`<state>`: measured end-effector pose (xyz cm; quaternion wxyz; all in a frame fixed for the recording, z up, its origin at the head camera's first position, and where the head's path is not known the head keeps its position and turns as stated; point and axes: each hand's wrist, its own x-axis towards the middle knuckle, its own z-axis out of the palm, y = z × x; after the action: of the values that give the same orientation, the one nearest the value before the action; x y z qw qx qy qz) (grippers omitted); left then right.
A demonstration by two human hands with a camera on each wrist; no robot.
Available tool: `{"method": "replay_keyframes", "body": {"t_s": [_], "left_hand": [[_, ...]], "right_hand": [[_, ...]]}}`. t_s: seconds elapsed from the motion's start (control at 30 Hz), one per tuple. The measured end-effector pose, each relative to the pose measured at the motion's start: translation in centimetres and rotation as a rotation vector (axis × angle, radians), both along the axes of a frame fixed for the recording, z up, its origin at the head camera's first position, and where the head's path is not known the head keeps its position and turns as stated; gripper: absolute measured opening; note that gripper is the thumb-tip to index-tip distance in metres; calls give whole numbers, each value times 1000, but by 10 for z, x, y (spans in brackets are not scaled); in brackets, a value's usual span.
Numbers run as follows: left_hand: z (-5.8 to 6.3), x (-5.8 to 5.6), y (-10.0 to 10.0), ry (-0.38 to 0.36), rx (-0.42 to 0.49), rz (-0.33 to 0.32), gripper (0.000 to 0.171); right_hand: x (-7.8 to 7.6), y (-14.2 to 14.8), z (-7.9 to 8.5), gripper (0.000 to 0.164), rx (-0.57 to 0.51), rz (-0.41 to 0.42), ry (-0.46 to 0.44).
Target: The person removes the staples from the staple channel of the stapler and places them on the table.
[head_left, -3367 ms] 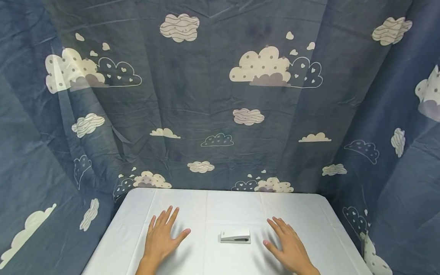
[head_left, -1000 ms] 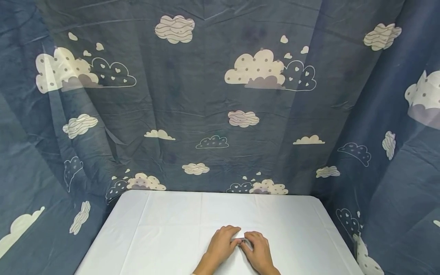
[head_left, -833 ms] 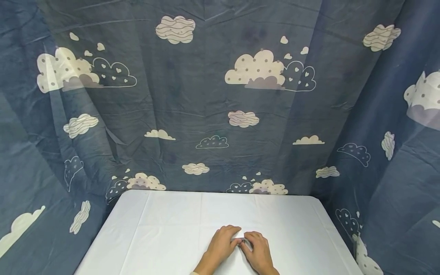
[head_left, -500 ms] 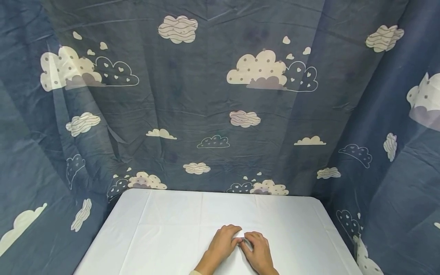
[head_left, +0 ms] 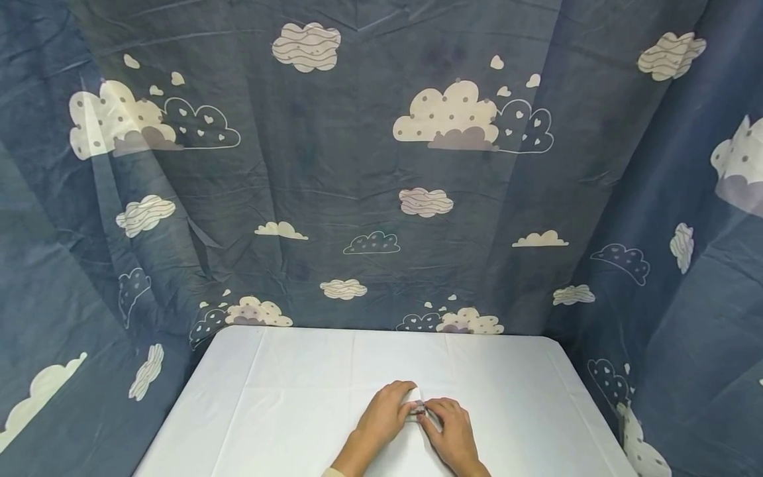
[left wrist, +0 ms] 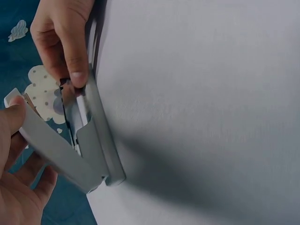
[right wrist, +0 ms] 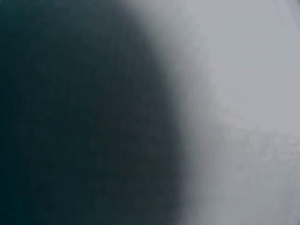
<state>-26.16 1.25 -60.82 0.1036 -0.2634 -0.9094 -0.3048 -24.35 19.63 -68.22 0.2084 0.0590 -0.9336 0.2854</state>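
A white stapler [left wrist: 61,152] is swung apart in the left wrist view, its upper arm lifted away from the base [left wrist: 101,117] and joined to it at the near end. My left hand [head_left: 381,416] grips that raised upper arm, thumb on one side and fingers on the other. Around the far end of the lower part, my right hand [head_left: 454,432] pinches by the metal staple channel [left wrist: 70,110]. In the head view both hands cover most of the stapler. The right wrist view is dark and blurred, with no hand or stapler recognisable.
A white-covered table [head_left: 286,384] with rounded far corners lies under the hands. Dark blue curtains [head_left: 334,165] printed with pale clouds surround it at the back and both sides.
From lying on the table between two spread hands, the stapler has come to be held by both. Over the last half second its upper arm has opened further, showing the metal inside.
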Motion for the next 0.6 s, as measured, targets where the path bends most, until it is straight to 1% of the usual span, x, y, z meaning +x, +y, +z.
{"method": "replay_keyframes", "body": {"t_s": [0.13, 0.27, 0.5, 0.6], "left_hand": [[4, 0, -4, 8, 5, 2, 34], [8, 2, -9, 9, 8, 9, 37], [14, 3, -19, -17, 1, 32, 39], [15, 3, -26, -24, 7, 46, 39]], "right_hand": [[1, 0, 2, 21, 12, -4, 21], [2, 0, 3, 20, 15, -6, 35], [4, 2, 3, 20, -1, 1, 1], [2, 0, 2, 20, -7, 4, 6]]}}
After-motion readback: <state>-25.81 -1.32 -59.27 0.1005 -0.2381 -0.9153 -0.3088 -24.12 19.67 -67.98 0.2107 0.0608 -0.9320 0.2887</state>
